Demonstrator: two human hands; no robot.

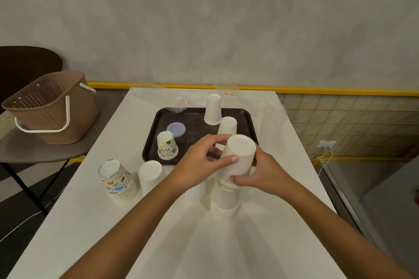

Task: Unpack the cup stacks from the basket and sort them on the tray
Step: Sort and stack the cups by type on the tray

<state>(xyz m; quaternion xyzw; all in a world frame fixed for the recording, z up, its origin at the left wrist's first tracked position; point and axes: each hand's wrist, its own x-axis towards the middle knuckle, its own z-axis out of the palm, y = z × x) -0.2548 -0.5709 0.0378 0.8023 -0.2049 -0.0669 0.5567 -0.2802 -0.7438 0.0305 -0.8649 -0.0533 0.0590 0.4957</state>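
Toppling threatens the tall white stack if the left hand, fingers gripping the top cup, tugs harder than the right hand clamps the cups below.

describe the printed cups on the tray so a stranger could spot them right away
Find the black tray in the middle of the white table. At its near left corner stands a short upside-down stack of printed cups, just in front of a pale blue lid. The tray's other cups are plain white, and the other printed stack stands off the tray, on the table.
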